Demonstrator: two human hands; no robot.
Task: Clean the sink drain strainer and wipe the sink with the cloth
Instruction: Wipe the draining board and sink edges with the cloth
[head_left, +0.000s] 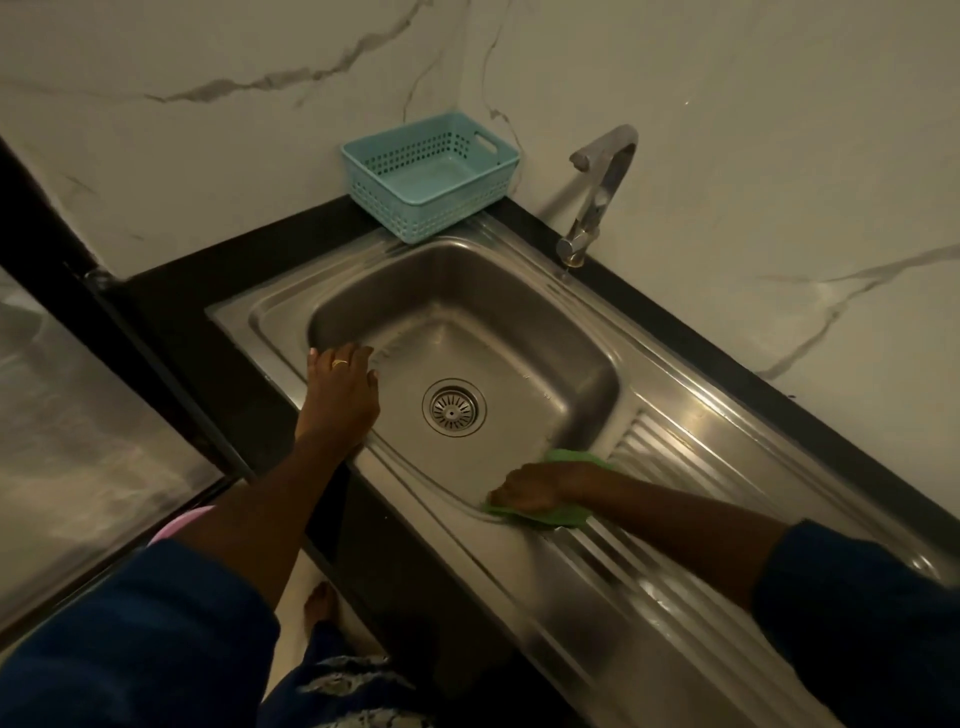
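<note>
Fitted at the worktop: one steel sink (519, 291) with one basin, one ribbed draining board (675, 467), one round drain strainer (452, 407) and one tap (597, 197). Loose items: one turquoise perforated basket (431, 176) and one green cloth (566, 517). Of the person: two hands, left hand (343, 400) and right hand (530, 488), one ring (340, 363), two dark blue sleeves (130, 623), one bare foot (322, 603).

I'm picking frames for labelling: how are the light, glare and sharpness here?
Head view: dim overall; bright glare streaks on the drainboard; right hand and green cloth slightly soft, probably motion blur; strainer sharp; sleeves near the bottom edge out of focus.
</note>
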